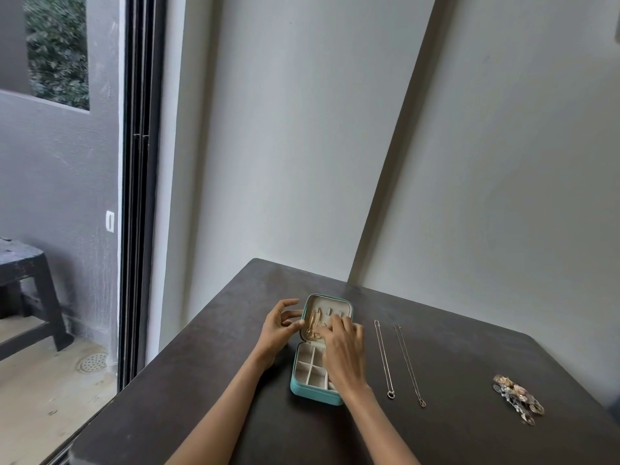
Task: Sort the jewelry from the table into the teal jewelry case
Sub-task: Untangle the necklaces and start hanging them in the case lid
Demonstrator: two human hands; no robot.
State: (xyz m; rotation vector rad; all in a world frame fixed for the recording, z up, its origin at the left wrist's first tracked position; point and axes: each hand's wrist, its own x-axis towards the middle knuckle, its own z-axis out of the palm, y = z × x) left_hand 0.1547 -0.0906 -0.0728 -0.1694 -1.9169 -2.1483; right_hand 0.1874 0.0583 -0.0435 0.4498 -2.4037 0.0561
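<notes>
Progress early | gold chain [312, 325] in case [303, 388] lid | right hand [342, 350] fingers pressing it, left hand [280, 325] spread at lid | two necklaces [384, 359], ring pile [518, 399] left on bench [201, 397]

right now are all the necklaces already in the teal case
No, two thin chain necklaces lie stretched out on the table to the right of the open teal case, apart from it.

Hands [315, 333] at open teal case [313, 392]
</notes>
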